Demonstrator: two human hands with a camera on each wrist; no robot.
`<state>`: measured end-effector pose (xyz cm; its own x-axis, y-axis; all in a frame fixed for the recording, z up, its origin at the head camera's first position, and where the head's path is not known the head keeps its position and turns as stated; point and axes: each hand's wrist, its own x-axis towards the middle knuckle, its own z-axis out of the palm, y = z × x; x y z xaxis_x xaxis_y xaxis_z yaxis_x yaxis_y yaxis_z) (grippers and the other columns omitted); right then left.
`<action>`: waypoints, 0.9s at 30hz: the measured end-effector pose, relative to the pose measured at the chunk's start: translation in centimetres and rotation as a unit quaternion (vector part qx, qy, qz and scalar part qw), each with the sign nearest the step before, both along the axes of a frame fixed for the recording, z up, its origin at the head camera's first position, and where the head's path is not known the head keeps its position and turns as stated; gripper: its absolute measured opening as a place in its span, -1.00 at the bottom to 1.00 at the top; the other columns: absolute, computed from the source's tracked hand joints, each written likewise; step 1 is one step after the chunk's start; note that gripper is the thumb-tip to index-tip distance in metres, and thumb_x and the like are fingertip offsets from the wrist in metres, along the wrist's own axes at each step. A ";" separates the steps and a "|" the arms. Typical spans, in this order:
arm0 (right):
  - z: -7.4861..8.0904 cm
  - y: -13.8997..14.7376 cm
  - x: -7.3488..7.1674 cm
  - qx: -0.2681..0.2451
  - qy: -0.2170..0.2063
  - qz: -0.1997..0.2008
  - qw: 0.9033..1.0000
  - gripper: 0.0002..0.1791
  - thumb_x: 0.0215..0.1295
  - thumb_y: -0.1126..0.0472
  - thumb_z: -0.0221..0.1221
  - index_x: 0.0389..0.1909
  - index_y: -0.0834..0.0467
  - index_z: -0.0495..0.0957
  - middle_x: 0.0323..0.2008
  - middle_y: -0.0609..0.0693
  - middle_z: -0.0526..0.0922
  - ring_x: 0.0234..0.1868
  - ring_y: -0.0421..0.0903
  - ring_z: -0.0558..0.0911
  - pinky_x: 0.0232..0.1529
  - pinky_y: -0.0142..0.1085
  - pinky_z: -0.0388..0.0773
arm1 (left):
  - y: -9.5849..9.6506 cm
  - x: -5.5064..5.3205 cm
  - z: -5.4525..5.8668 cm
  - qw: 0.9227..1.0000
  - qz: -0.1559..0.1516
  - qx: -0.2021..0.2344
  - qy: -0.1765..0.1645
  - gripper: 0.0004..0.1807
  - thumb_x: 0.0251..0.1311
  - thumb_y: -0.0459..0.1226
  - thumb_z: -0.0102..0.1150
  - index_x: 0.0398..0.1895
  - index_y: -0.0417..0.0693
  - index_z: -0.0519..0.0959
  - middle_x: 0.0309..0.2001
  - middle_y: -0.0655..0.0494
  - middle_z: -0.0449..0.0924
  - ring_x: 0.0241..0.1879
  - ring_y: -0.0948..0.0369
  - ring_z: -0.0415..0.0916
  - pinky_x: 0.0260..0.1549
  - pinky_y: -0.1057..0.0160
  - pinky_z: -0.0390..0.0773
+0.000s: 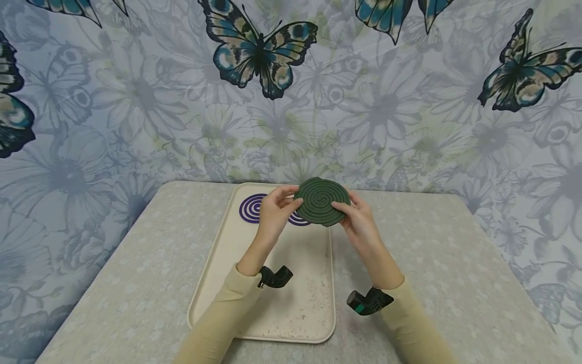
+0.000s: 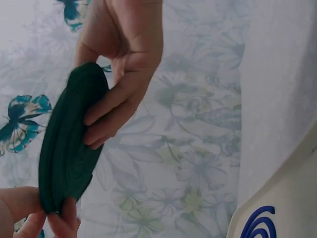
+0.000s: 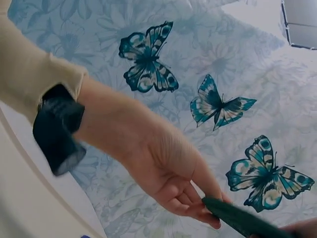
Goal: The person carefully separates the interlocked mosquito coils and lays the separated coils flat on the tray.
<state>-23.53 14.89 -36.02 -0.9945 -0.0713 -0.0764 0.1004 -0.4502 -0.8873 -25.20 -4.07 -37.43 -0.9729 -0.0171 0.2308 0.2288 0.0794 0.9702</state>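
Both hands hold a round, dark green mosquito coil (image 1: 320, 194), tightly wound in a spiral, raised over the far end of the tray. My left hand (image 1: 274, 215) pinches its left edge, thumb on the near face. At the opposite edge, my right hand (image 1: 362, 227) grips it with the thumb lying across the spiral. Seen nearly edge-on in the left wrist view, the green coil (image 2: 69, 144) looks thick and layered. The right wrist view shows the left hand's fingertips on the rim of the coil (image 3: 247, 218).
A cream tray (image 1: 268, 313) lies on the patterned tabletop (image 1: 423, 242), small dark crumbs scattered at its near right. Two purple spirals (image 1: 241, 208) lie at its far end, partly hidden by the left hand and the green coil. A butterfly-print cloth (image 1: 377, 111) hangs behind the table.
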 end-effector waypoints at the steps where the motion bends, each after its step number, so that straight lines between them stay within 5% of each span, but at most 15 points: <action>1: 0.0 -0.1 0.1 0.002 0.001 0.004 1.000 -0.35 0.31 0.53 -0.02 0.41 0.23 0.12 0.16 0.09 0.43 -0.17 -0.28 0.68 -0.15 -0.50 0.63 | 0.1 0.1 -0.1 1.000 0.009 -0.003 0.011 -0.73 0.12 -0.38 0.28 -0.07 -0.16 0.62 0.03 -0.06 0.59 -0.05 0.12 0.58 0.00 0.22 0.60; 6: -0.3 -0.5 0.3 0.015 0.007 -0.015 1.000 -0.35 0.28 0.57 -0.02 0.40 0.29 0.12 0.16 0.09 0.42 -0.13 -0.29 0.66 -0.08 -0.47 0.63 | 0.5 0.5 -0.4 0.993 0.024 -0.084 0.080 -0.86 0.09 -0.37 0.31 -0.26 -0.17 0.69 0.19 -0.05 0.47 0.26 0.01 0.36 0.26 -0.04 0.39; 10: -0.3 -0.7 0.5 0.027 0.024 -0.039 0.999 -0.42 0.30 0.52 0.01 0.34 0.28 0.18 0.00 -0.04 0.50 -0.15 -0.29 0.65 -0.07 -0.48 0.62 | 1.0 1.0 -0.6 0.984 -0.024 -0.150 0.098 -0.80 0.17 -0.26 0.26 -0.14 -0.05 0.70 0.32 -0.07 0.35 0.33 -0.05 0.29 0.25 -0.09 0.38; 14: 0.1 -0.7 0.9 0.049 0.063 -0.041 0.996 -0.46 0.33 0.44 0.04 0.32 0.25 0.21 -0.02 -0.10 0.52 -0.11 -0.29 0.63 -0.01 -0.46 0.60 | 1.4 1.2 -0.8 0.980 -0.071 -0.160 0.089 -0.68 0.24 -0.17 0.21 0.05 0.02 0.62 0.41 -0.12 0.22 0.37 -0.04 0.24 0.19 -0.05 0.46; 22: 0.6 -0.6 1.0 0.096 0.144 0.029 0.984 -0.42 0.40 0.28 -0.01 0.40 0.23 0.11 0.11 -0.05 0.42 0.11 -0.23 0.49 0.06 -0.41 0.54 | 1.7 1.1 -0.3 0.992 -0.116 -0.050 0.021 -0.59 0.24 -0.17 0.20 0.16 0.02 0.52 0.33 0.07 0.37 0.36 0.11 0.29 0.22 0.05 0.46; 27: 0.2 -0.5 0.8 0.147 0.179 0.058 0.971 -0.39 0.38 0.32 0.02 0.41 0.18 0.11 0.14 -0.09 0.37 0.17 -0.20 0.44 0.11 -0.45 0.48 | 1.6 1.4 0.0 0.991 -0.133 0.015 -0.015 -0.57 0.23 -0.23 0.21 0.18 -0.07 0.50 0.35 0.04 0.34 0.38 0.05 0.25 0.30 0.07 0.38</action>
<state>-22.77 14.43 -35.81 -0.9474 -0.2127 0.2392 -0.2037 -0.1758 -0.9631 -23.82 -2.49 -37.39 -0.9504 0.2345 0.2043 0.2083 -0.0080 0.9780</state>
